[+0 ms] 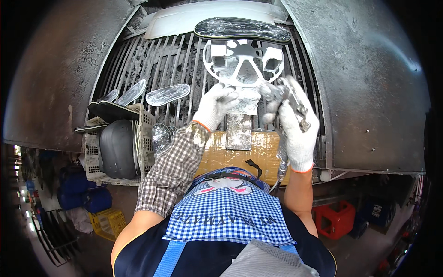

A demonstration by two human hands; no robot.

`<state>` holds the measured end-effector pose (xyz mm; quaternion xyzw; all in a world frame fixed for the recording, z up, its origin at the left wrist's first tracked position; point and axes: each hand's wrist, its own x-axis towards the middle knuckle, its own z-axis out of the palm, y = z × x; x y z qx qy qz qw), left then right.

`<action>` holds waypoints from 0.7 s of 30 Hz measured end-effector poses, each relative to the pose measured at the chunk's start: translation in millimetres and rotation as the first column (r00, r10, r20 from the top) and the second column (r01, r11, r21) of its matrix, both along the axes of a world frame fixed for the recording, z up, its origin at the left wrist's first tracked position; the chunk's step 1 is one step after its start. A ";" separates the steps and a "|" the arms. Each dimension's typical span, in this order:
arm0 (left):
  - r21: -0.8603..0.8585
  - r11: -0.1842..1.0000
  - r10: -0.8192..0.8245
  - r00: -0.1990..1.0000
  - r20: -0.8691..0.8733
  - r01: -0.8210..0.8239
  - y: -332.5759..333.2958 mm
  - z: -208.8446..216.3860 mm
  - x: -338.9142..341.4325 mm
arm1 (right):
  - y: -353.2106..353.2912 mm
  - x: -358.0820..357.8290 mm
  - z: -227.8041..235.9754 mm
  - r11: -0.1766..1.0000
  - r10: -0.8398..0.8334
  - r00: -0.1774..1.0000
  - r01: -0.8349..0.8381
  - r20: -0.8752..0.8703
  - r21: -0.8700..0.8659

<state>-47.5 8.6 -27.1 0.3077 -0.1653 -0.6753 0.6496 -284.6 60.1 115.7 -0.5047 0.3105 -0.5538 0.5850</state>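
Observation:
My right hand (299,131), in a white glove, grips a metal spray gun (297,104); its front is smeared by motion. A wrapped hose (282,159) hangs below it. My left hand (216,105), also gloved, is closed by the lower edge of a white, wheel-shaped rack (249,84) with openings. Whether the fingers touch the rim or pinch something small, I cannot tell. At the rack's far side lies a black shoe sole (242,30) with a shiny, film-like top. Between my hands, a whitened block (238,132) stands at the edge of the bench.
Metal slats (161,60) form the bed between two dark side panels (376,92). Shiny sole-shaped pieces (168,94) lie on the left. A cream basket (146,134) there holds black soles (119,147). Brown tape-covered board (212,152) lines the front edge. A red crate (334,219) stands below right.

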 end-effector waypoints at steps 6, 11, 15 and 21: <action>0.018 0.995 -0.095 0.987 -0.127 0.098 -7.4 14.8 -13.7 | -8.8 35.9 37.5 0.970 0.090 0.996 -0.090 -0.009 -0.224; -0.165 0.983 -0.072 0.996 0.045 0.079 -0.2 29.6 -30.4 | -16.5 42.9 45.2 0.939 0.061 0.997 -0.077 -0.057 -0.337; -0.073 0.991 -0.120 0.988 -0.096 0.114 -6.7 28.5 -32.3 | -20.4 43.8 41.0 0.940 0.023 0.996 -0.053 -0.092 -0.337; -0.066 0.990 -0.129 0.986 -0.108 0.123 -18.0 13.8 -30.8 | -28.8 39.2 32.0 0.945 -0.042 0.993 0.004 -0.109 -0.328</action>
